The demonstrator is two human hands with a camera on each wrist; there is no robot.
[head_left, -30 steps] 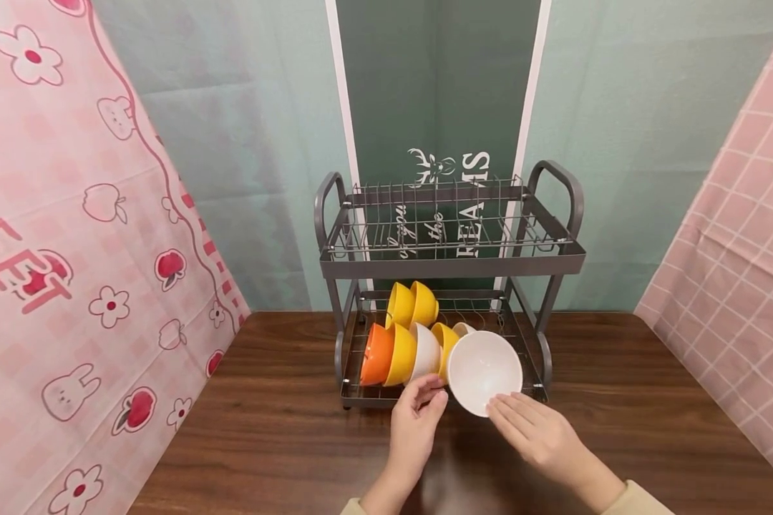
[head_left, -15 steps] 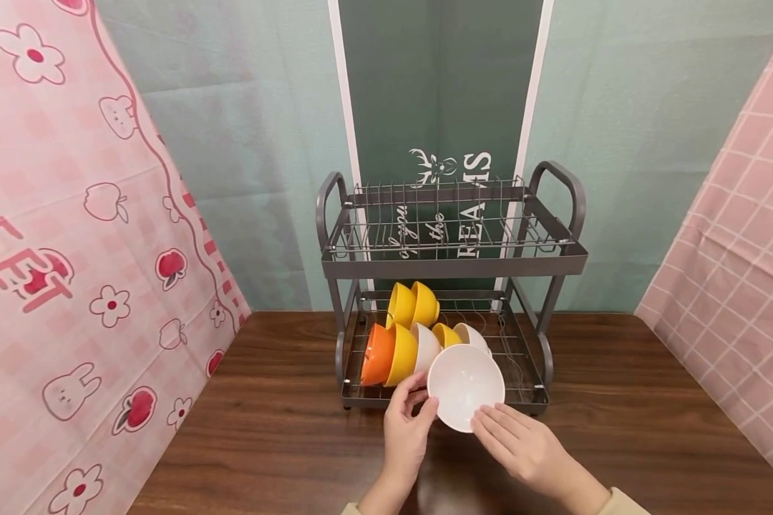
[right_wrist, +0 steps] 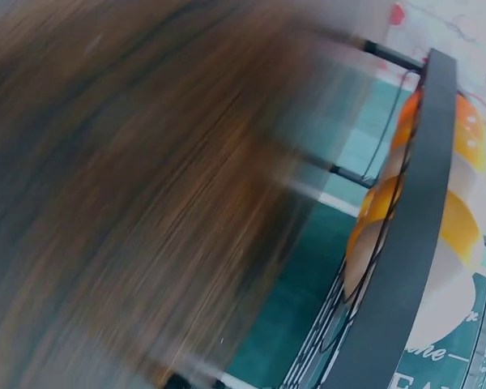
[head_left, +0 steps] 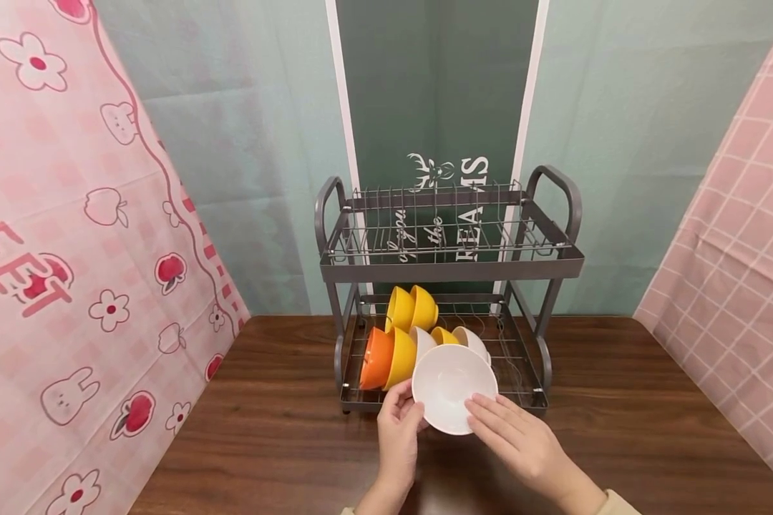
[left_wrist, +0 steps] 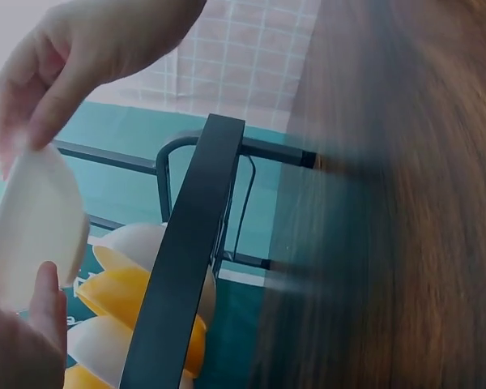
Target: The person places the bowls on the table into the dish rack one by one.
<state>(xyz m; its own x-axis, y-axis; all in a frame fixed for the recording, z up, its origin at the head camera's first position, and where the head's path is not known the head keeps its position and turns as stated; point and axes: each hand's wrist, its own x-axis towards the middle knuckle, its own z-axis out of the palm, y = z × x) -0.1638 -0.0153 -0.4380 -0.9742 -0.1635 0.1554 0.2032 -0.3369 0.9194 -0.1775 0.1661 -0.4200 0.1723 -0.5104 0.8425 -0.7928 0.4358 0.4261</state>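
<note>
A white bowl (head_left: 447,375) is held in both hands in front of the dish rack's lower tier, its hollow turned toward the head camera. My left hand (head_left: 397,438) grips its left rim, with the thumb on the near side. On the lower right, my right hand (head_left: 522,440) pinches the rim, its fingers lying over the inside. In the left wrist view the bowl (left_wrist: 44,219) appears edge-on between the right hand (left_wrist: 105,40) above and left fingers (left_wrist: 49,304) below. The right wrist view shows neither the held bowl nor a clear hand.
The dark grey two-tier dish rack (head_left: 451,270) stands on the wooden table (head_left: 283,429). Its lower tier bears a front row with an orange bowl (head_left: 375,359), yellow bowls and white bowls, plus two yellow bowls (head_left: 425,307) behind. Patterned cloths hang on three sides.
The white bowl has moved left and slightly down, away from the right end of the row, uncovering the white bowl there. My left hand has come onto its rim.
</note>
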